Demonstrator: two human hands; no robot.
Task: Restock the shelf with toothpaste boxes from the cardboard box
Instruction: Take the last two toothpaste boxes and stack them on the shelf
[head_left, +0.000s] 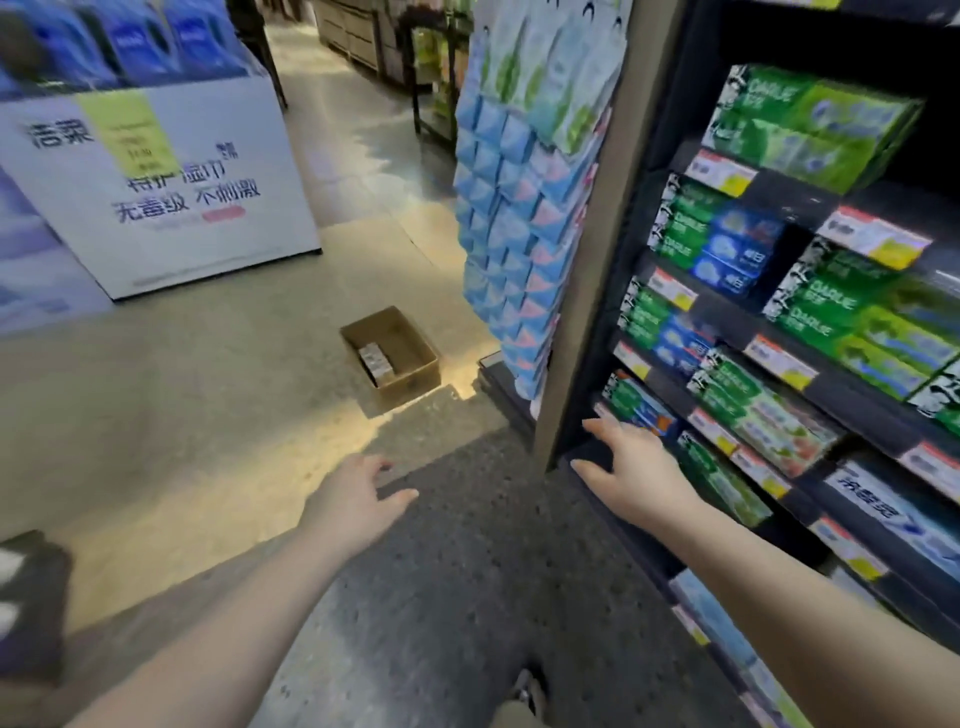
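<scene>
Empty-handed, a person reaches across a shop aisle: left hand (358, 499) spread over the floor, right hand (631, 473) spread by the shelf (779, 332), likely heading for the cardboard box (410, 382) where toothpaste boxes (375, 359) remain.

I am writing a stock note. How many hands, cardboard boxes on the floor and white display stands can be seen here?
Hands: 2, left and right, both empty
Cardboard box: 1
White display stand: 1
Total: 4
</scene>
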